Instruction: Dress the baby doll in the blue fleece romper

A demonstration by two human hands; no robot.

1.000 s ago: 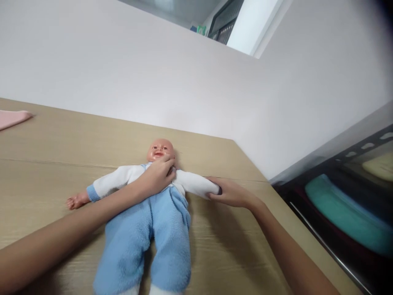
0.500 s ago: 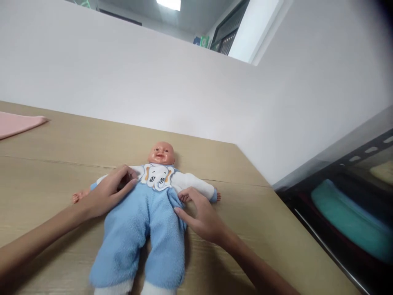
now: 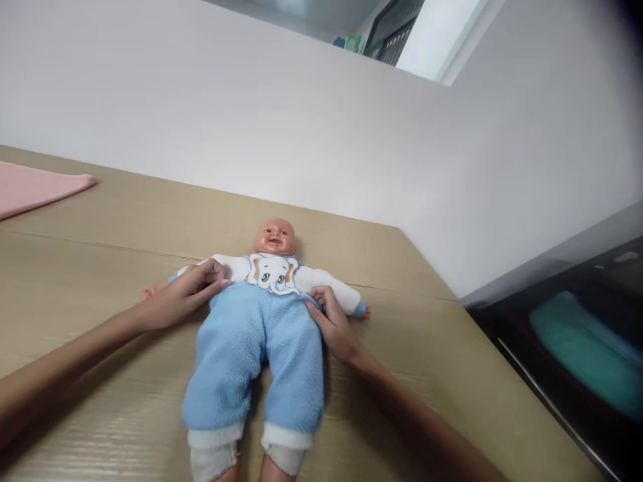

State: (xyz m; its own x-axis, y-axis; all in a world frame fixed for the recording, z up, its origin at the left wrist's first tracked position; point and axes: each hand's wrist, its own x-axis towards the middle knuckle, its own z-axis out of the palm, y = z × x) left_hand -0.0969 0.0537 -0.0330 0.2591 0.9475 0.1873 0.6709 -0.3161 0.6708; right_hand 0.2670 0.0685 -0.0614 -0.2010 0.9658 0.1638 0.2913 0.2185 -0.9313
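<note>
A baby doll (image 3: 275, 235) lies on its back on the table, head away from me and arms spread. It wears a white top with an elephant face (image 3: 274, 273) on the chest and fuzzy blue trousers (image 3: 256, 341) with white cuffs. Below the cuffs, white coverings and bare lower legs show at the bottom edge. My left hand (image 3: 185, 294) pinches the trousers' waist at the doll's left-hand side in view. On the opposite side my right hand (image 3: 337, 327) is closed on the waistband, thumb against the blue cloth.
A pink cloth (image 3: 37, 187) lies at the table's far left. The brown table (image 3: 125, 388) meets a white wall (image 3: 201, 120) behind. To the right, beyond the table edge, a dark rack (image 3: 522, 355) holds a teal item (image 3: 583, 348).
Both hands have moved up toward the doll's chest with the waistband. The trousers sit higher, and more of the lower legs shows. The camera view has shifted slightly.
</note>
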